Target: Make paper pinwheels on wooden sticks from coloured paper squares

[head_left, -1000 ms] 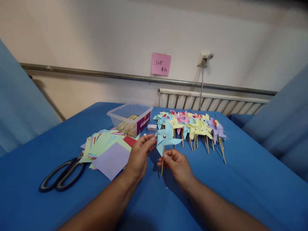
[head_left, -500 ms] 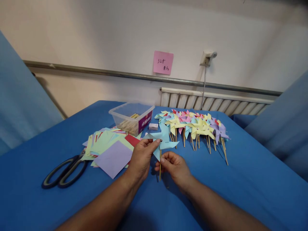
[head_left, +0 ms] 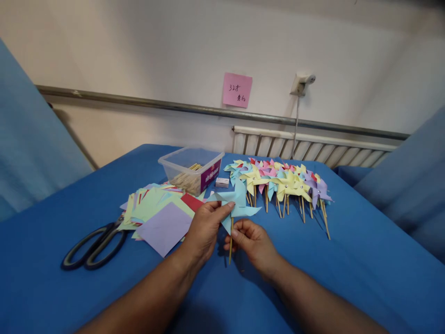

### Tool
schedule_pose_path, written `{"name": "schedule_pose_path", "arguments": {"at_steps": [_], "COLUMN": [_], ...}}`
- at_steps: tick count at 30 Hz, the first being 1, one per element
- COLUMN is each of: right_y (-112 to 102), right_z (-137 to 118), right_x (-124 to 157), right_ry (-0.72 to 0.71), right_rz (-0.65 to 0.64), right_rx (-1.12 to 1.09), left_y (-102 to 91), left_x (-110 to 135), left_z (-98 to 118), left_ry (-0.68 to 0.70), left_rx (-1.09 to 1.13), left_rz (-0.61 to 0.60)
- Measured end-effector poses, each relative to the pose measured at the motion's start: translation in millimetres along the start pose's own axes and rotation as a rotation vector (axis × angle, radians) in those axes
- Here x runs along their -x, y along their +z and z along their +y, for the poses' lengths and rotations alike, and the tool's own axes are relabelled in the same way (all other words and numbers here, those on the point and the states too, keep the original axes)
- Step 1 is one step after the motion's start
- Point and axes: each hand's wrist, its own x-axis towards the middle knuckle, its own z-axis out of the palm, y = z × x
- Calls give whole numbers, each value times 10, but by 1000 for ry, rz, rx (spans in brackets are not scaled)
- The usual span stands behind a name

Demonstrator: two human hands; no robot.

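A light-blue paper pinwheel (head_left: 239, 199) on a thin wooden stick (head_left: 231, 250) is held up over the table between my two hands. My left hand (head_left: 205, 227) pinches the pinwheel near its centre, the thumb lying over the middle and hiding it. Lower down, my right hand (head_left: 253, 241) is closed on the stick just below the paper, thumb against the fingers. The stick's bottom end points down and shows below my right fingers.
Left lie a stack of coloured paper squares (head_left: 167, 227) and black-handled scissors (head_left: 93, 246). Behind stand a clear plastic tub (head_left: 174, 160) of sticks and a small white box (head_left: 222, 182). Several finished pinwheels (head_left: 285, 183) lie right of it on the blue-covered table (head_left: 365, 273).
My left thumb now covers the pinwheel's centre, where a dark spot showed beside it before. The grip of my right hand on the stick looks almost the same.
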Motion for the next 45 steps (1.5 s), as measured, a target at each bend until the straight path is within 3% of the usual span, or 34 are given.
{"name": "schedule_pose_path", "arguments": {"at_steps": [5, 10, 16, 23, 28, 32, 37, 45], "right_y": [-3, 10, -55, -165, -193, -186, -188, -216], "right_z": [-22, -12, -19, -151, -155, -178, -258, -264], "right_x": [4, 19, 17, -25, -41, -12, 21, 9], "right_ry": [17, 16, -218, -373, -399, -584, -795, -827], "right_rz": [5, -15, 120, 222, 227, 334, 251, 260], "right_rx": [-7, 32, 276, 577, 545, 640, 926, 1012], "left_y": [7, -19, -29, 42, 60, 53, 60, 76], "left_x": [1, -22, -47, 22, 22, -4, 8, 20], "left_z": [-7, -10, -31, -48, -42, -22, -26, -28], "left_ry": [42, -9, -29, -143, -168, -145, -121, -112], "left_rx": [12, 30, 65, 145, 216, 198, 162, 143], "left_rz": [19, -6, 57, 12, 24, 103, 83, 81]}}
